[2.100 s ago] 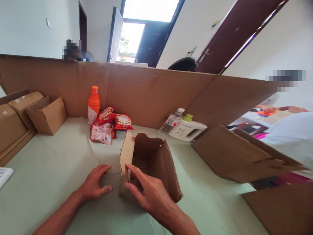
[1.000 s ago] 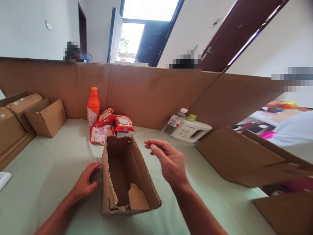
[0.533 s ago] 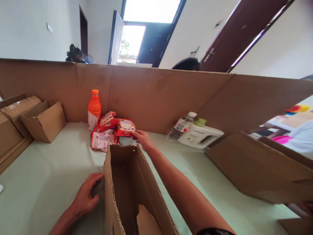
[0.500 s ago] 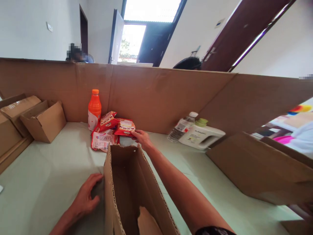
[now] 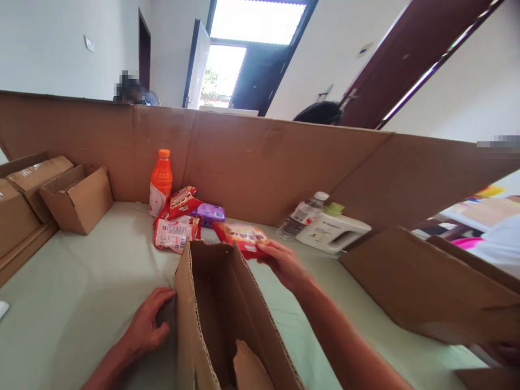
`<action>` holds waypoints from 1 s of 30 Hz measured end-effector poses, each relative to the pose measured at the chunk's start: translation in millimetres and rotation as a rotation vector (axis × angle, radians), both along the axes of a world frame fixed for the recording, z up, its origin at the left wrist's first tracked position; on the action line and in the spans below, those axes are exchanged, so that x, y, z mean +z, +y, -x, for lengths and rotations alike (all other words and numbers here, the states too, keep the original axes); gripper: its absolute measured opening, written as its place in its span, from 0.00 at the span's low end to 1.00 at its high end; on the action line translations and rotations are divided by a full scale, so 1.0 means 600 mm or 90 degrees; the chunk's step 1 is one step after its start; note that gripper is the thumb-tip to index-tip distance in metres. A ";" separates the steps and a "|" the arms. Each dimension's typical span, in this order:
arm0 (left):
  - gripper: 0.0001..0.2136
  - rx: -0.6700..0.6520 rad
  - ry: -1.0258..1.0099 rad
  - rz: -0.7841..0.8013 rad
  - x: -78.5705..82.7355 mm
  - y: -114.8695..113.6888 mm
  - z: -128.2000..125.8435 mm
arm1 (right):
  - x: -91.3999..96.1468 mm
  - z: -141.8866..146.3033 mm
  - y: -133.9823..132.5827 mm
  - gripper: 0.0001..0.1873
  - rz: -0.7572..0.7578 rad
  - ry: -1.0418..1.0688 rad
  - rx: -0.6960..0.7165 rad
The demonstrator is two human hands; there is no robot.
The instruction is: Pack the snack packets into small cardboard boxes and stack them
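Observation:
My right hand pinches the right end of a red snack packet, held up beyond the far right corner of an open cardboard box. The box stands in front of me with a loose torn flap inside. Against its left wall rests my left hand, fingers bent and apart, holding nothing. Behind the box lie another red packet, a red and white packet and a purple packet. An orange bottle stands upright beside them.
A clear plastic bottle leans by a white jug with a green cap. Several small cardboard boxes stand at left, a larger one at right. A cardboard wall runs along the back; people's heads show beyond it.
My right hand has lifted the red snack packet off the pile and moved right and toward me, uncovering the purple packet. My left hand has stayed beside the box.

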State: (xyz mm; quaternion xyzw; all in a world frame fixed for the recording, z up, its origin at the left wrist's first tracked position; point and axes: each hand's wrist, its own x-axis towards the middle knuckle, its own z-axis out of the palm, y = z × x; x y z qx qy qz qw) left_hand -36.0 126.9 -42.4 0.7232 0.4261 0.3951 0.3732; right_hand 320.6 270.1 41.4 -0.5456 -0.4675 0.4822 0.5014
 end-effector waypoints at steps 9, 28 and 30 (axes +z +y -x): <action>0.31 -0.010 0.015 -0.019 0.008 -0.001 0.004 | -0.022 -0.161 -0.181 0.24 0.181 -0.146 0.105; 0.24 0.046 -0.013 0.028 0.043 -0.004 0.006 | -0.017 -0.089 -0.149 0.23 0.101 -0.075 -0.064; 0.23 0.050 -0.022 0.032 0.046 -0.004 0.004 | 0.003 -0.090 -0.160 0.22 0.073 -0.070 -0.098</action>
